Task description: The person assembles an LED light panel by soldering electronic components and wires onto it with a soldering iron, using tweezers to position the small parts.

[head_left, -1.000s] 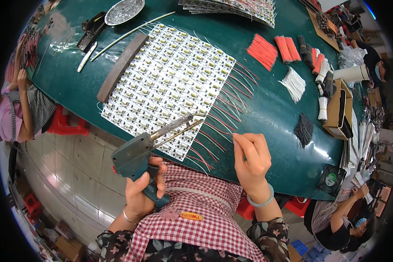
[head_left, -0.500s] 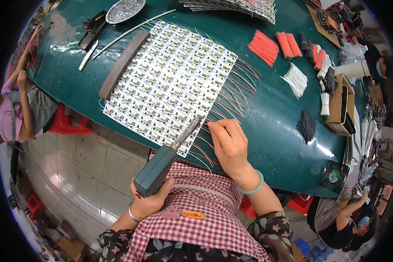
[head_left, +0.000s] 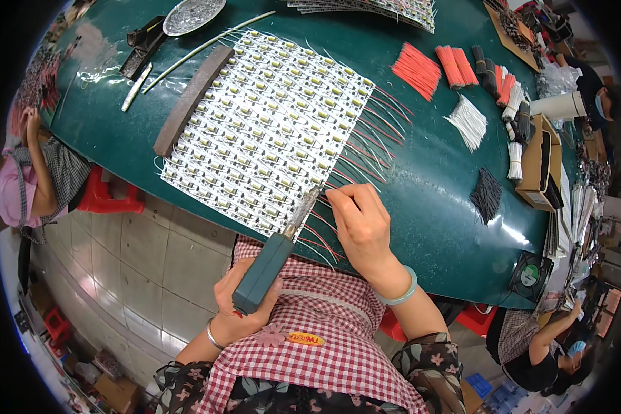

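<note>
My left hand [head_left: 238, 326] is closed round the dark green handle of a soldering iron [head_left: 263, 271]. Its tip rests at the right edge of a white circuit board panel [head_left: 255, 131], close to the near corner. Rows of small yellowish and black components cover the panel. Thin red and white wires [head_left: 372, 141] stick out along its right edge. Beside the iron's tip, my right hand [head_left: 363, 224] pinches a thin wire between thumb and forefinger at that edge; the wire is mostly hidden by the fingers. A brown bar [head_left: 192, 103] lies along the panel's left edge.
Bundles of red wires [head_left: 417, 71], white wires [head_left: 467, 123] and black wires [head_left: 486, 195] lie to the right. A cardboard box [head_left: 537, 165] and small fan [head_left: 530, 276] sit near the right edge. A metal dish [head_left: 193, 15] stands far left. Other people sit at both sides.
The soldering iron and my left hand have shifted right and turned a little, with the tip moving slightly right. My right hand has barely moved and keeps its pinch.
</note>
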{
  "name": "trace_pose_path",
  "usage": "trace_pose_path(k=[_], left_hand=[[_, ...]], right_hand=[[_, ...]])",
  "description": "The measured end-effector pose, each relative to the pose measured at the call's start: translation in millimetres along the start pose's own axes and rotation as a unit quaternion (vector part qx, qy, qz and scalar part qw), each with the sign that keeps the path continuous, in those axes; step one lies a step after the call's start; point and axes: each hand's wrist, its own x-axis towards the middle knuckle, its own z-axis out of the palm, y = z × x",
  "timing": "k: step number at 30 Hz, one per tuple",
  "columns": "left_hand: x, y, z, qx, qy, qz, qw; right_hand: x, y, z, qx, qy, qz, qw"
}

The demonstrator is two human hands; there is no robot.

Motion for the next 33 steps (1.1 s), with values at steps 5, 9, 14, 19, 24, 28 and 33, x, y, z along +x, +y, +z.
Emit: trace_pose_path(k=[5,9,14,19,24,28,33], left_hand=[[0,4,2,-0.011,0.008,-0.014,1.0],[0,4,2,-0.012,0.004,-0.009,1.0],[-6,-2,-2,0.009,0.007,0.03,0.999],[-28,-26,1,-0.012,0.008,-0.019,1.0],[-30,-28,2,-0.008,0.0,-0.021,1.0],[-15,-10,-4,-0.007,0.025,0.015,1.0],[-16,-7,-11,0.027,0.02,0.069,0.997]], right_hand=[[0,-1,0,0.001,-0.004,0.001,1.0],[1,0,0,-0.005,-0.001,-0.002,1.0],[0,0,0,-0.005,0.0,-0.007,1.0],[0,-1,-1,-0.008,-0.004,-0.006,1.0],[0,-2,-1,-0.005,-0.005,-0.006,1.0],[0,-7,-6,-0.023,0.007,-0.026,0.999],[-4,-17,-8,-0.022,0.012,-0.037,0.999]])
